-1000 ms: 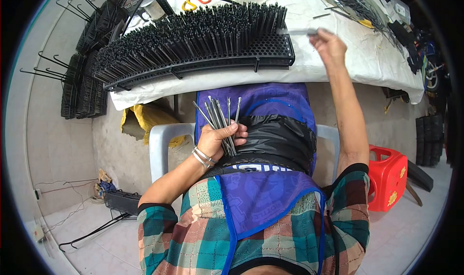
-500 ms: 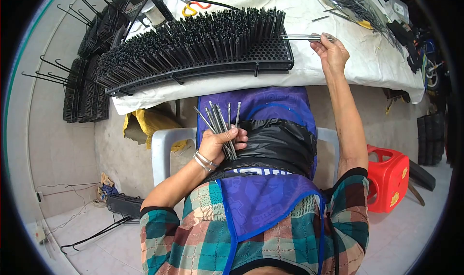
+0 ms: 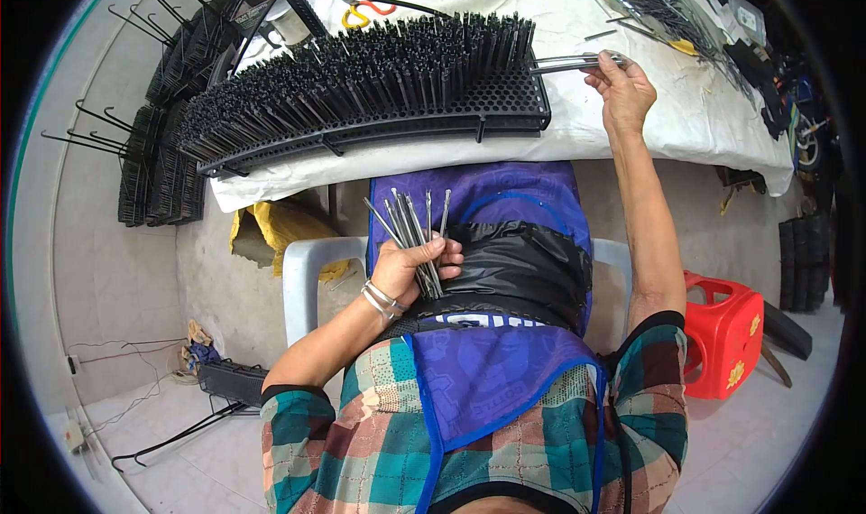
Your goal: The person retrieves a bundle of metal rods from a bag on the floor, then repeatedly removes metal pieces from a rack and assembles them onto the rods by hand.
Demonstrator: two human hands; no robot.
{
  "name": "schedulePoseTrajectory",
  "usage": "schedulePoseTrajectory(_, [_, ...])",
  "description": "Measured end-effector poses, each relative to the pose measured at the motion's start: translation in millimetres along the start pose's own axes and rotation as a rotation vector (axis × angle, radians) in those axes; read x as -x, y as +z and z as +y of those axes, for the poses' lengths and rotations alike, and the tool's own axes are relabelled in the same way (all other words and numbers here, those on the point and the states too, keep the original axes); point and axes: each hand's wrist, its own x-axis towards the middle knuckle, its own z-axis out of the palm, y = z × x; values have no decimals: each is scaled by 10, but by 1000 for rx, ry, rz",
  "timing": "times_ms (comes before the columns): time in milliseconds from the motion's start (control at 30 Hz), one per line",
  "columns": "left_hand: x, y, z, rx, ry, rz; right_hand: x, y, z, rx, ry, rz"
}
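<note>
My left hand [image 3: 417,266], with bracelets at the wrist, is wrapped round a bundle of thin dark rods [image 3: 410,230] above my lap. The rods fan out upward from between thumb and fingers. At the right, over the white cloth, my right hand [image 3: 624,85] pinches a few thin rods [image 3: 568,64] lying roughly level. Their left ends are at the right end of a long black perforated rack [image 3: 505,99]. Several upright dark rods [image 3: 361,72] fill most of the rack, and bare holes show at its right end.
Scissors with yellow and red handles [image 3: 356,16] lie behind the rack. Loose rods [image 3: 658,9] are heaped at the back right of the white-covered table [image 3: 704,108]. A red stool [image 3: 726,333] stands at the right, a yellow bag [image 3: 289,234] below the table, and more black racks [image 3: 162,171] at the left.
The right hand was blurred in motion near the rack's right end and has since moved slightly right and down, its rods now sharp. The left hand's hold looks the same.
</note>
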Motion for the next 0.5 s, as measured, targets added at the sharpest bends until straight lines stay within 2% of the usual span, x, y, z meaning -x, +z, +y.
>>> schedulePoseTrajectory(200, [-3,-1,2,-6,-4,9,13,66,16,48,-103,-30])
schedulePoseTrajectory(500, [-21,-24,-6,-10,-21,7,113,159,-20,99,-109,-14])
